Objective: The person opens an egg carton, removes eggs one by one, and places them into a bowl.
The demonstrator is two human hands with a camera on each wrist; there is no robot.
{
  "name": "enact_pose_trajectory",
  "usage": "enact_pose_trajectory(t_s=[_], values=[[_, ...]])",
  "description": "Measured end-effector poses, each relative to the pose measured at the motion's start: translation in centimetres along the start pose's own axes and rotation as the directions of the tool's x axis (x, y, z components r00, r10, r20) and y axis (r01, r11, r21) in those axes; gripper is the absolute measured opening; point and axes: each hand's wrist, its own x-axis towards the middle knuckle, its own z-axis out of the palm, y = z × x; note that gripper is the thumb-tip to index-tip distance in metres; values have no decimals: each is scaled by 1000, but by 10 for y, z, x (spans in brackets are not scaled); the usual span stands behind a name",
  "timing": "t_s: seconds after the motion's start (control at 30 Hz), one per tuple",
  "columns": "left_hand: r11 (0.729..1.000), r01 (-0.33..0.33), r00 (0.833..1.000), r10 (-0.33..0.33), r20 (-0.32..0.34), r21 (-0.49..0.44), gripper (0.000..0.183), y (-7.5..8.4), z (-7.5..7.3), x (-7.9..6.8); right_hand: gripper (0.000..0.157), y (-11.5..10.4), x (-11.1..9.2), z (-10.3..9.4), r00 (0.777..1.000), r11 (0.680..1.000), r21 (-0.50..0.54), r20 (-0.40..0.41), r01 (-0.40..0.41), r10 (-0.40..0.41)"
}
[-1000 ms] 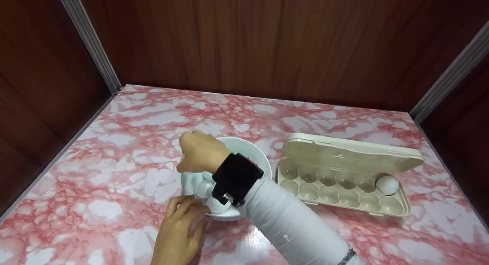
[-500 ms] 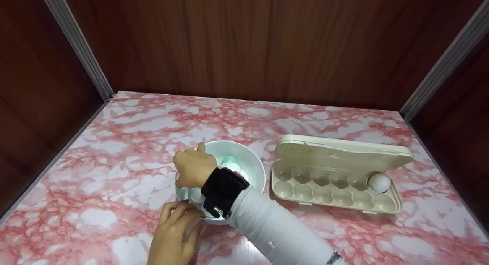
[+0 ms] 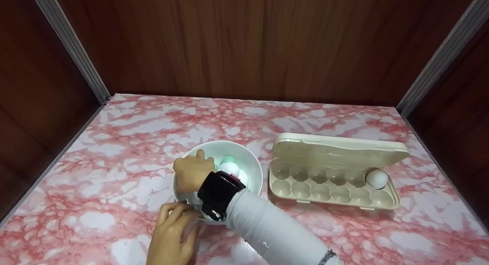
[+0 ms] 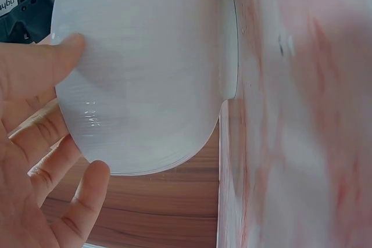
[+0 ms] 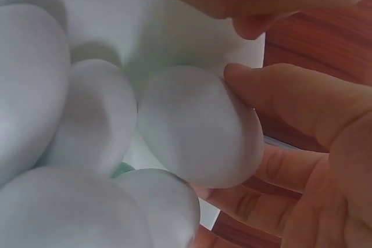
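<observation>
A white bowl (image 3: 250, 158) with several white eggs (image 3: 229, 168) in it stands on the table. My left hand (image 3: 172, 230) holds the near left of the bowl; in the left wrist view its thumb lies on the outer wall (image 4: 145, 74), the other fingers at the rim. My right hand (image 3: 193, 173) reaches into the bowl's left side. In the right wrist view its thumb and fingers are round a white egg (image 5: 200, 126), with other eggs (image 5: 96, 117) beside it. In the head view my right hand and wrist strap hide that egg.
A beige egg carton (image 3: 340, 156) stands lid up to the right of the bowl. One white egg (image 3: 377, 179) sits in its far right cup. Wood panels (image 3: 244, 47) enclose the marbled red and white table (image 3: 126, 142) at the back and sides.
My right hand has come down lower into the bowl, uncovering eggs at its far side. My left hand keeps its place at the rim. The head view has shifted slightly.
</observation>
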Motion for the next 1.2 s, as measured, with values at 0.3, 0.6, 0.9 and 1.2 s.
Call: enact_pose_trajectory(t_s=[0.3,0.6,0.9,1.2], values=[[1000,25,1000,-25,2,-1,25,2,0,1,17,10,-3,-3,998,998,39,34,44,-45],[1000,31,1000,-31,2,7,27,2,0,1,16,21,-12,-8,995,991,93,19,94,-96],[998,70,997,-70,13,-2,29,4,0,-1,31,30,-19,-12,994,983,149,-11,106,-106],[995,97,994,-98,48,29,28,7,-1,-1,37,47,-31,-25,992,972,205,-65,119,-108]])
